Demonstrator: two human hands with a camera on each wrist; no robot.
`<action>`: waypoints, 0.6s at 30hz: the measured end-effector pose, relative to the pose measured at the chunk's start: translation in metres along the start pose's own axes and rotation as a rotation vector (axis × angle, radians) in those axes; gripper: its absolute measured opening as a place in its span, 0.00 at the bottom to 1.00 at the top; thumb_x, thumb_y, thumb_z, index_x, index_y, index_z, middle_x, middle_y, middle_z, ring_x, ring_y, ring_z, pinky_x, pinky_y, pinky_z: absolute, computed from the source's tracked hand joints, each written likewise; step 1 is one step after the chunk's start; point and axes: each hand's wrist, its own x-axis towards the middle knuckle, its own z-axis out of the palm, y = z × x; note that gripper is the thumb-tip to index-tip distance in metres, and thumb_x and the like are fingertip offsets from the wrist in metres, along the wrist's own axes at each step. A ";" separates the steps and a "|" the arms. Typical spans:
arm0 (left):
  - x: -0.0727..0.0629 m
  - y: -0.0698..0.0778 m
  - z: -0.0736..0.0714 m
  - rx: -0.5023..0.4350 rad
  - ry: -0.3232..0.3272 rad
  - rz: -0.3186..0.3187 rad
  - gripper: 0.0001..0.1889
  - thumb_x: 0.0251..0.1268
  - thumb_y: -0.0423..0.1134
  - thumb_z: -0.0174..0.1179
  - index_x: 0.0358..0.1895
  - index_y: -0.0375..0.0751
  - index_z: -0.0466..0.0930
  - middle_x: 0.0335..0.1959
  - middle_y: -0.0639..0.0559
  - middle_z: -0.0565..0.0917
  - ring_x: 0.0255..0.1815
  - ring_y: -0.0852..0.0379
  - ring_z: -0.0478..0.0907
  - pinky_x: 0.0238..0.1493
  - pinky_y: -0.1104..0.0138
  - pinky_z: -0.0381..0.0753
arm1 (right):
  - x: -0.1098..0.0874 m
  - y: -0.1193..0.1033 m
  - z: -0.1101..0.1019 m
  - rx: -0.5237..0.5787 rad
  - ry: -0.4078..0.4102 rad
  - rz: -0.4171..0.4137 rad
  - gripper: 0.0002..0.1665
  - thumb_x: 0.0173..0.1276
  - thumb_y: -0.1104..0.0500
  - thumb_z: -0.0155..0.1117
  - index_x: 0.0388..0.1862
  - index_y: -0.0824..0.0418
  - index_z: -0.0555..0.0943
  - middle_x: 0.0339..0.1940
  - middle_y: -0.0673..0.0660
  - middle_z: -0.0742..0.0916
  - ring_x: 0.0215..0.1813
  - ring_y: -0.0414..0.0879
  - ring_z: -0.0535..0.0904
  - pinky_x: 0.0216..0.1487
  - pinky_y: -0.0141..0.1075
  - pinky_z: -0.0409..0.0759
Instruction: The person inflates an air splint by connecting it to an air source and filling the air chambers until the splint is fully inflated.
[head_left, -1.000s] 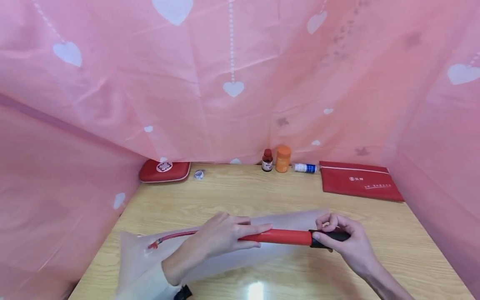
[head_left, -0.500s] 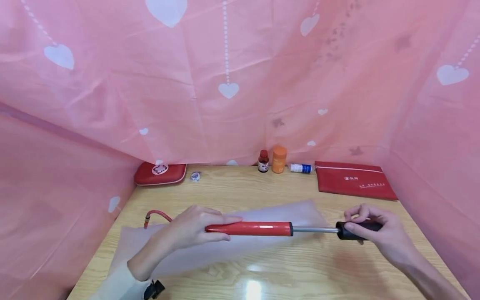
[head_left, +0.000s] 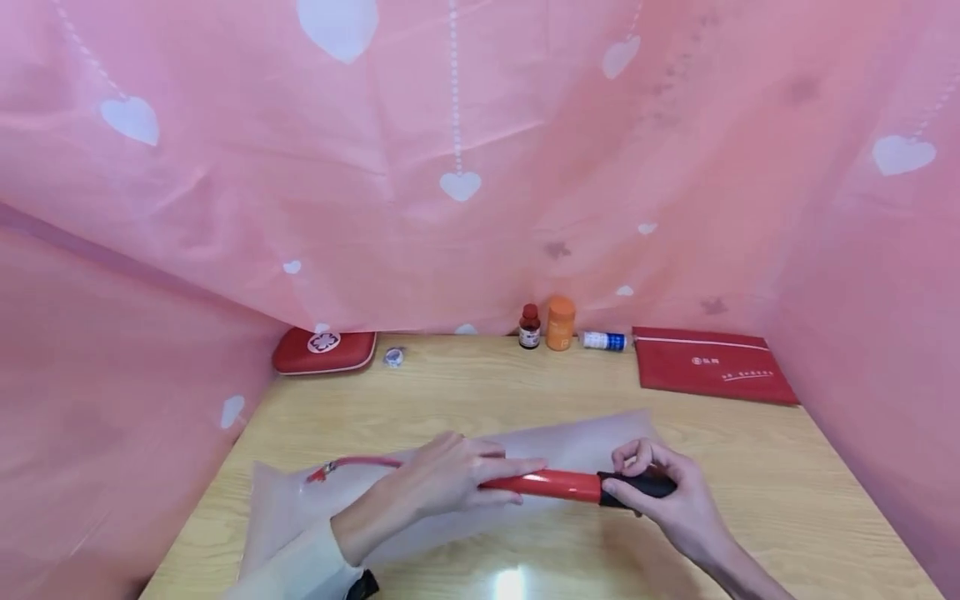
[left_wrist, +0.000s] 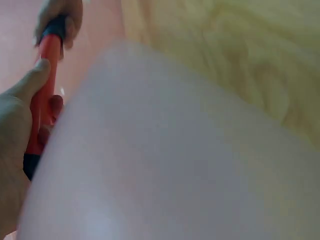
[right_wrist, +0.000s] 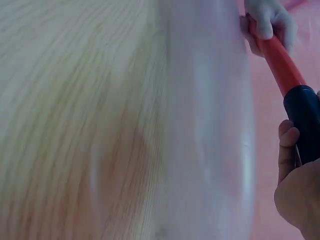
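Note:
A hand pump with a red barrel [head_left: 551, 484] and a black handle [head_left: 637, 485] lies crosswise between both hands in the head view. My left hand [head_left: 446, 473] grips the barrel, its thumb and fingers around it. The black handle is held by my right hand [head_left: 667, 492], pushed right up against the barrel's end, and no metal rod shows. From the left end a thin red hose [head_left: 367, 460] runs out over a translucent inflated bag [head_left: 577, 442]. The bag lies under the pump and fills much of both wrist views.
Along the back of the wooden table [head_left: 465, 392] stand a red zip case [head_left: 324, 353], a small wrapped roll [head_left: 393, 357], a brown bottle [head_left: 529, 327], an orange jar [head_left: 561, 323], a blue-white tube [head_left: 603, 341] and a red pouch [head_left: 712, 365]. Pink heart-patterned cloth [head_left: 465, 250] walls the sides.
The pump's handle was pulled out to the right with its rod showing, then came back against the barrel. My hands moved apart and together again, and the hose end swung up and back down.

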 end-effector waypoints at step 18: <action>0.019 -0.015 0.005 0.384 0.026 0.073 0.25 0.70 0.65 0.67 0.66 0.65 0.85 0.39 0.62 0.89 0.37 0.62 0.87 0.37 0.71 0.83 | -0.003 0.003 -0.012 -0.697 -0.315 -0.097 0.16 0.67 0.45 0.79 0.51 0.46 0.88 0.27 0.32 0.78 0.28 0.31 0.72 0.29 0.30 0.71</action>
